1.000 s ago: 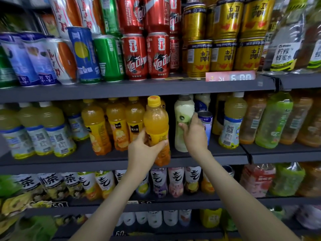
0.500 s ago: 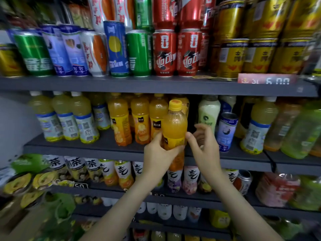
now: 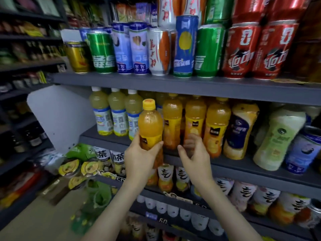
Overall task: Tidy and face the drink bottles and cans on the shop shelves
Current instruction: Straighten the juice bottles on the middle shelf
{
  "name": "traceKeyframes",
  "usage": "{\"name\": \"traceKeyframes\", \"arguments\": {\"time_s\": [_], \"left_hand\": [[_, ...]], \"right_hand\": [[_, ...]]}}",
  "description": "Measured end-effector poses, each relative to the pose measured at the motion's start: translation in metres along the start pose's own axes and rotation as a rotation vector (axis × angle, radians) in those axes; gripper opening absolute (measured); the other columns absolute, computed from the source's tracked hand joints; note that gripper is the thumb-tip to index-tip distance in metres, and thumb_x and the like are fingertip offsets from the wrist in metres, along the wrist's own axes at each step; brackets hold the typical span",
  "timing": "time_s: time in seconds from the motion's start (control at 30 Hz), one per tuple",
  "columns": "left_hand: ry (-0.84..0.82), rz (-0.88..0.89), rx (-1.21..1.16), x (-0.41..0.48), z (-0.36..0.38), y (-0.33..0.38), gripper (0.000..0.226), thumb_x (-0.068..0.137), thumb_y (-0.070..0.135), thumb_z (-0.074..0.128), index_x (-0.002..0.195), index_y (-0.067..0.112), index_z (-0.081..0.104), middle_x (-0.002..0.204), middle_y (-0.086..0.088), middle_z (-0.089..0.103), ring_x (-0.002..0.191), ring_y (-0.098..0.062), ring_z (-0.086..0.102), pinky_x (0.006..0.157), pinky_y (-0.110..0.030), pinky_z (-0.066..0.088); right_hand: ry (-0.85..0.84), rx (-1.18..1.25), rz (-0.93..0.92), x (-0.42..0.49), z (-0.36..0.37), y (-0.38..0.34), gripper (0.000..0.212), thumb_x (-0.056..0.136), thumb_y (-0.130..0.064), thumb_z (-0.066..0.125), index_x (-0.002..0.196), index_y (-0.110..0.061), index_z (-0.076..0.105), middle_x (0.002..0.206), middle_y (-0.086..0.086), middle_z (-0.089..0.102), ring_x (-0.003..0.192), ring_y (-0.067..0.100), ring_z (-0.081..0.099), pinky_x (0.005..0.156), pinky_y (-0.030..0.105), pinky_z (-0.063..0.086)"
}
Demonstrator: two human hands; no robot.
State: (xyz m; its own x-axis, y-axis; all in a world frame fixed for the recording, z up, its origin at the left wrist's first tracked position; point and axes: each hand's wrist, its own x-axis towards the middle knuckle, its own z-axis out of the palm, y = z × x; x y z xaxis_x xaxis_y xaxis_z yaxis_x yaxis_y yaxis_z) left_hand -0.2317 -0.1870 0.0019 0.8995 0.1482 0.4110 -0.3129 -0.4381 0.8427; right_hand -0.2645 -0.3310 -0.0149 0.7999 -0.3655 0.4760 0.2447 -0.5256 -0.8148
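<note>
While the left hand (image 3: 140,157) grips an orange juice bottle (image 3: 150,126) around its lower body, with the thumb on the side towards the right hand and the fingers wrapped round the far side, the bottle is held upright. Its yellow cap (image 3: 148,103) is above the hand and its base hangs in front of the edge of the middle shelf (image 3: 243,166), not resting on it. The right hand (image 3: 194,153) is just beside the left, on its thumb side. It holds nothing, with thumb and fingers spread apart and loosely bent. Its fingertips (image 3: 190,141) reach the foot of the row of orange juice bottles (image 3: 195,119) standing on the shelf just beyond both hands; whether they touch a bottle cannot be determined because of blur. Beyond the left hand, on its outer side, three pale lemon drink bottles with white caps (image 3: 102,115) stand side by side. On the outer side of the right hand stand a yellow bottle with a dark blue label (image 3: 239,131) and a pale green bottle (image 3: 278,138), both tilted. Above both hands, the upper shelf (image 3: 156,82) carries upright cans: a green can (image 3: 102,53), a tall blue can (image 3: 185,47) and red cans (image 3: 241,51). Below the hands, bottles with black characters (image 3: 165,174) line the lower shelf.
</note>
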Motion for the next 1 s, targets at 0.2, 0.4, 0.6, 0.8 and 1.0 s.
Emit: {"name": "traceKeyframes", "arguments": {"time_s": [0.2, 0.4, 0.6, 0.8, 1.0], "left_hand": [[-0.125, 0.018, 0.029, 0.048, -0.023, -0.035, 0.056, 0.071, 0.046, 0.075, 0.120, 0.027, 0.057, 0.094, 0.007, 0.068, 0.089, -0.015, 0.062, 0.076, -0.033, 0.052], [-0.265, 0.025, -0.034, 0.071, -0.031, -0.050, 0.048, 0.069, 0.047, 0.077, 0.110, 0.028, 0.063, 0.093, 0.013, 0.068, 0.090, -0.008, 0.063, 0.076, -0.027, 0.051], [-0.304, 0.050, -0.056, 0.080, -0.035, -0.052, 0.048, 0.070, 0.044, 0.078, 0.111, 0.025, 0.063, 0.090, 0.016, 0.062, 0.086, -0.004, 0.057, 0.067, -0.015, 0.041], [-0.352, 0.081, -0.082, 0.070, -0.027, -0.047, 0.045, 0.070, 0.044, 0.078, 0.109, 0.027, 0.063, 0.089, 0.014, 0.064, 0.089, -0.008, 0.061, 0.072, -0.020, 0.045], [-0.422, 0.132, -0.109, 0.033, -0.004, -0.026, 0.061, 0.069, 0.043, 0.079, 0.125, 0.027, 0.057, 0.097, 0.014, 0.061, 0.092, -0.003, 0.054, 0.078, -0.019, 0.042]], "right_hand": [[0.217, -0.074, 0.059, 0.025, 0.066, -0.004, 0.059, 0.087, -0.022, 0.066, 0.136, -0.007, 0.036, 0.130, 0.011, 0.047, 0.122, 0.022, 0.045, 0.097, 0.040, 0.045], [0.356, -0.212, 0.130, 0.043, 0.094, -0.002, 0.066, 0.085, -0.024, 0.067, 0.139, -0.004, 0.033, 0.136, 0.014, 0.043, 0.132, 0.028, 0.036, 0.104, 0.044, 0.039], [0.415, -0.378, 0.117, 0.050, 0.097, -0.002, 0.069, 0.080, -0.029, 0.073, 0.132, 0.002, 0.039, 0.128, 0.019, 0.049, 0.124, 0.033, 0.041, 0.100, 0.040, 0.040], [0.377, -0.436, 0.060, 0.045, 0.079, -0.001, 0.056, 0.081, -0.031, 0.073, 0.118, 0.002, 0.046, 0.114, 0.016, 0.053, 0.113, 0.031, 0.048, 0.091, 0.036, 0.043], [0.497, -0.242, 0.107, 0.008, 0.008, 0.003, 0.041, 0.088, -0.029, 0.064, 0.120, -0.011, 0.046, 0.113, 0.005, 0.054, 0.106, 0.017, 0.051, 0.086, 0.025, 0.041]]}}
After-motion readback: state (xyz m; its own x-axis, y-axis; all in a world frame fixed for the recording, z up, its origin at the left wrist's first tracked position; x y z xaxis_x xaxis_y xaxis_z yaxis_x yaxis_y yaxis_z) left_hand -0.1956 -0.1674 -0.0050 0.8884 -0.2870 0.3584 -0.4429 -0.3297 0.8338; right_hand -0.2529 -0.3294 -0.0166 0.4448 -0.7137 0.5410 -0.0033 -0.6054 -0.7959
